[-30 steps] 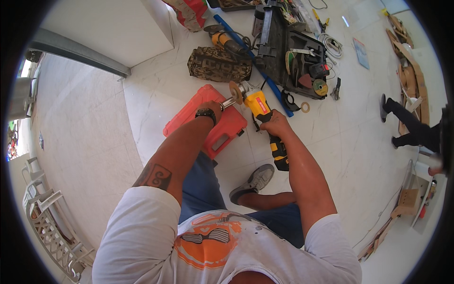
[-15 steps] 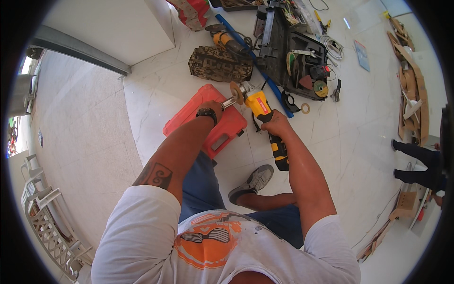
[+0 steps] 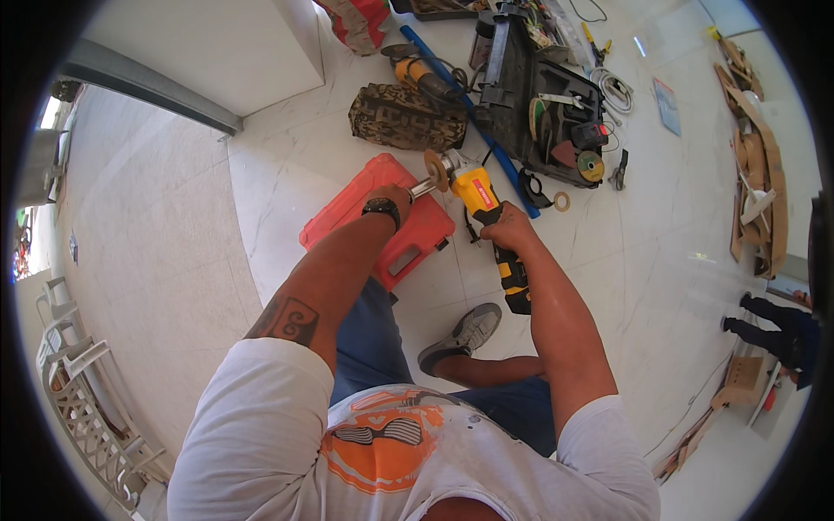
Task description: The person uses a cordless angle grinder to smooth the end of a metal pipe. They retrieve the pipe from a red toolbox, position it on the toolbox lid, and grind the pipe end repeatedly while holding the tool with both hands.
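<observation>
My right hand (image 3: 511, 229) is wrapped round the black grip of a yellow and black cordless angle grinder (image 3: 475, 188). A thin brown disc (image 3: 436, 171) is fitted at its head, on the side facing my left hand. Closed fingers of my left hand (image 3: 393, 200) hold a short shiny metal tube (image 3: 423, 187), whose end is at the disc; whether they touch cannot be made out. Under the left hand, a red plastic tool case (image 3: 343, 201) lies flat on the floor.
Beyond my hands lie a camouflage bag (image 3: 407, 118), an orange power tool (image 3: 424, 80), a long blue tube (image 3: 497, 149) and an open black toolbox (image 3: 556, 102) with discs. White chairs (image 3: 74, 356) stand at left. Cardboard (image 3: 756, 165) and another person's legs (image 3: 769, 328) are at right.
Both hands, the tube and the grinder hold almost the same place. At the far right, the other person's legs have shifted slightly. The whole view has moved a little.
</observation>
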`<state>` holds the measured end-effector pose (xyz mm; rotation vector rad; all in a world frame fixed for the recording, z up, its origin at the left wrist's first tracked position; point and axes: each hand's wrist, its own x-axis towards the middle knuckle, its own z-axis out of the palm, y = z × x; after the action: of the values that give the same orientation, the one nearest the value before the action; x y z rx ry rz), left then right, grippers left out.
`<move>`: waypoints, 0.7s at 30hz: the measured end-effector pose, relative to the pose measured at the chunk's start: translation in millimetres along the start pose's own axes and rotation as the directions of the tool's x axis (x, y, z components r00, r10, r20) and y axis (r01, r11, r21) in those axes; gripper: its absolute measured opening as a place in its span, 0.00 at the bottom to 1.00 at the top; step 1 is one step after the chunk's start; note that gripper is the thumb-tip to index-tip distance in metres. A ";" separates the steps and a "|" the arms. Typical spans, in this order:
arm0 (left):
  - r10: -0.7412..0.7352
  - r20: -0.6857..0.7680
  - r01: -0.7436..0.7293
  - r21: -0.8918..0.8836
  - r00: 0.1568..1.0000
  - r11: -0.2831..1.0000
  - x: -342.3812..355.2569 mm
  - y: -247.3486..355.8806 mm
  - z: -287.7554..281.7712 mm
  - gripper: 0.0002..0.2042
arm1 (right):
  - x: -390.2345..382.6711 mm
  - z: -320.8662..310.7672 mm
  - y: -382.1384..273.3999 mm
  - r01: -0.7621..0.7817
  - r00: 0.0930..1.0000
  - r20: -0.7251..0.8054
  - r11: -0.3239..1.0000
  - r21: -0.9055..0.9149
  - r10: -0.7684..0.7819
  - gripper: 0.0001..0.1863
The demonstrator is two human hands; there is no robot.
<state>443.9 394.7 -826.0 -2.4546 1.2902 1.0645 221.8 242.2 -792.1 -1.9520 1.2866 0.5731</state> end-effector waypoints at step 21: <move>0.031 -0.020 -0.032 -0.032 0.999 0.999 -1.6 -1.2 0.2 0.15 | 1.9 10.5 22.7 0.036 0.998 -0.050 0.999 0.009 -0.035 0.33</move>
<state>444.1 396.6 -825.3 -2.4822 1.3320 1.0806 202.0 243.6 -807.4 -1.9881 1.2799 0.5026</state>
